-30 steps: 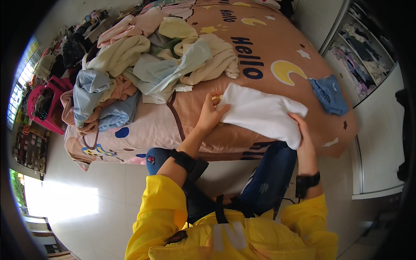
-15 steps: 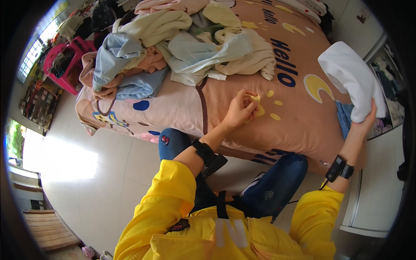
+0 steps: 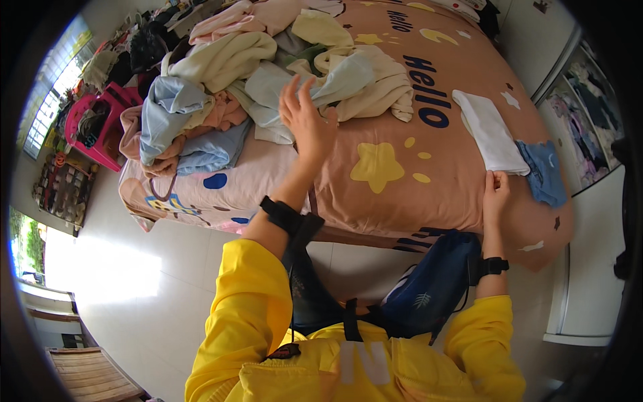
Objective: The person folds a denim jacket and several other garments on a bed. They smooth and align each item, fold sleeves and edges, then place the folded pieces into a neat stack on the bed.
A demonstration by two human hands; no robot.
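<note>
A folded white cloth lies as a long strip on the brown patterned bedspread; its exact kind cannot be told. At its near edge, my right hand has its fingers closed on the hem. Right beside the white strip sits a folded blue denim piece. My left hand is raised with fingers spread, holding nothing, in front of the loose clothes. Behind it lies a crumpled light blue garment, partly hidden by the fingers, on top of a cream garment.
The heap goes on leftward with a pale cream garment and a blue one. A pink plastic chair with things on it stands past the bed's left end. An open wardrobe with clothes is at the right.
The white cloth, held up at the right before, now lies flat beside the denim. My right hand came down and inward to its edge. My left hand moved left and up, opening.
</note>
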